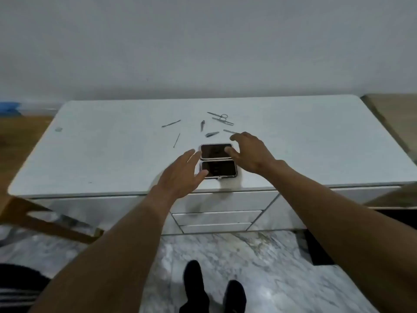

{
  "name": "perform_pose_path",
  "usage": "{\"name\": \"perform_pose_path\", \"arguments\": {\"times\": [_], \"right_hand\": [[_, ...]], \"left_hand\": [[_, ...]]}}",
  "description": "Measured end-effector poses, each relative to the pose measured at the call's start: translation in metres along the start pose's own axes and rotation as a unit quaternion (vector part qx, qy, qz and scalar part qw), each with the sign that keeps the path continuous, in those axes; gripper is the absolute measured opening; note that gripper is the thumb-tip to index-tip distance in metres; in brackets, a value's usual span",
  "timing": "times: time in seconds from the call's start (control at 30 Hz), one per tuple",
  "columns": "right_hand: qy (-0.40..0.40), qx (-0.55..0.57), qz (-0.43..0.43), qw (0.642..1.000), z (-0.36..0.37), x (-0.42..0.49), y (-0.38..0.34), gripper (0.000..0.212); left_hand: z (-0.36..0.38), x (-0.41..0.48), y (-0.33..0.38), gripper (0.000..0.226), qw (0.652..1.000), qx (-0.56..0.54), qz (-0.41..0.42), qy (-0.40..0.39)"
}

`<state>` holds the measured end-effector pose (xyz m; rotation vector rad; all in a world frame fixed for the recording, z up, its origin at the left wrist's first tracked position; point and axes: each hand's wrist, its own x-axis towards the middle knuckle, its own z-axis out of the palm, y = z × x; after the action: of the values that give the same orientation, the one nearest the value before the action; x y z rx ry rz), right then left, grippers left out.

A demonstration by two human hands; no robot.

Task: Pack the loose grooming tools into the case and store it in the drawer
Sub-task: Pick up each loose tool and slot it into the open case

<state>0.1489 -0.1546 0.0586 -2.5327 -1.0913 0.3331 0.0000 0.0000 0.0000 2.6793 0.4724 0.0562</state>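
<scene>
A small case (217,159) lies open flat near the front edge of the white table (101,154), its two dark halves showing. My left hand (180,175) hovers at its left side, fingers spread, thumb over the near half. My right hand (248,152) is at its right side, fingers apart, thumb touching the far half. Behind the case lie loose metal tools: scissors (222,117), nail clippers (211,133), a file (229,131), tweezers (202,125), and two thin picks (171,123) (176,140).
Three white drawers (216,216) are shut below the table front. A wooden chair frame (45,220) stands at the left. Marble floor and my dark shoes (194,288) are below. A wooden surface (392,118) adjoins the table on the right.
</scene>
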Motion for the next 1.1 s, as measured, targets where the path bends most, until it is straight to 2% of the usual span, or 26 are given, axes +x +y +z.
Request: {"name": "perform_pose_path", "arguments": {"times": [0.23,0.47,0.7,0.9,0.97,1.1], "right_hand": [[-0.016,-0.011,0.019,1.0,0.018,0.043,-0.005,0.043],[-0.036,-0.034,0.014,0.999,0.033,0.093,-0.012,0.037],[-0.059,-0.084,-0.016,0.995,0.058,0.127,-0.012,0.035],[-0.014,-0.113,-0.023,0.993,0.061,0.133,-0.011,0.023],[0.005,-0.094,-0.014,0.995,0.058,0.131,-0.01,0.021],[0.06,0.052,0.056,0.995,0.043,0.116,-0.006,0.018]], "left_hand": [[0.016,0.028,-0.027,0.067,0.999,-0.037,0.026,-0.027],[0.036,0.037,-0.051,0.059,0.991,-0.018,0.12,0.061],[0.041,0.039,-0.056,0.06,0.99,-0.039,0.113,0.073],[0.043,0.04,-0.056,0.059,0.989,-0.033,0.121,0.081],[0.044,0.04,-0.055,0.06,0.989,-0.031,0.118,0.082],[0.044,0.038,-0.054,0.061,0.992,0.001,0.105,0.071]]}}
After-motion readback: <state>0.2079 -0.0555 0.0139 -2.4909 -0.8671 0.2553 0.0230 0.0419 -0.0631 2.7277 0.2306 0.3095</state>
